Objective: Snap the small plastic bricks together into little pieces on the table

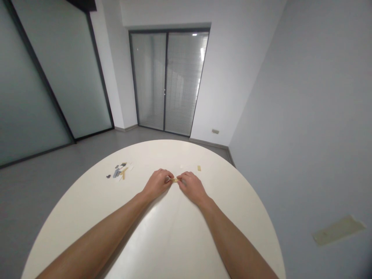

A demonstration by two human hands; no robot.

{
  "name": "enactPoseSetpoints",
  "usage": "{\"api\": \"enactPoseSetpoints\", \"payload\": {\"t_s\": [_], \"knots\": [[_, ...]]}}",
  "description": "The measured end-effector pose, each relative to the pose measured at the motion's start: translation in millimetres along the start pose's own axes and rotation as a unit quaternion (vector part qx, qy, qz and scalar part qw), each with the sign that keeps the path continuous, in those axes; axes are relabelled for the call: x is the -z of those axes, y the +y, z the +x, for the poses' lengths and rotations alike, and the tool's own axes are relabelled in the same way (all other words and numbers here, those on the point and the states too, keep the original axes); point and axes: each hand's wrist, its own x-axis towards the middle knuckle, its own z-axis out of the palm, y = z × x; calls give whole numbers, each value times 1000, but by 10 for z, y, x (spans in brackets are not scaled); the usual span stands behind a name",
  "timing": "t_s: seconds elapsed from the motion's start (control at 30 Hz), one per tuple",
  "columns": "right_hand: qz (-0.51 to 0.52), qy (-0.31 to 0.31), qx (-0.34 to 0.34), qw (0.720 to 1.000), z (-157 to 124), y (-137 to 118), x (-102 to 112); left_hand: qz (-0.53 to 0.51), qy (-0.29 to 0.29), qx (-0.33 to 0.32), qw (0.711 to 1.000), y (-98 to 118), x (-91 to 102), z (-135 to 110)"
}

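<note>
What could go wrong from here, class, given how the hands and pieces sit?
Two risks, perhaps. The tan piece is small and pinched between the left hand and right hand, so it could slip free. The pile lies loose on the table, left of the left hand, so a leftward sweep might scatter it.

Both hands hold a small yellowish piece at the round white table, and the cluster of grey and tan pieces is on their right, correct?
No, the cluster of grey and tan pieces is to the left of the left hand and right hand; the head view shows it. Both do hold the small yellowish piece at the round white table.
</note>
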Motion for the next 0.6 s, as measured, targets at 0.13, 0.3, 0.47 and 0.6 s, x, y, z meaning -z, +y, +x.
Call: {"api": "enactPoseSetpoints", "payload": {"t_s": [0.13,0.3,0.47,0.6], "knots": [[6,1,-11,1000,3,3,-12,-3,3,-5,1000,-2,-4,-6],[13,-7,-16,1000,2,-5,2,-8,1,-1,1000,-1,1,-12],[15,-4,-17,1000,0,-21,19,-11,12,-9,1000,-3,4,-9],[8,4,-17,1000,4,-29,23,-15,12,-19,1000,-1,8,-6]]}}
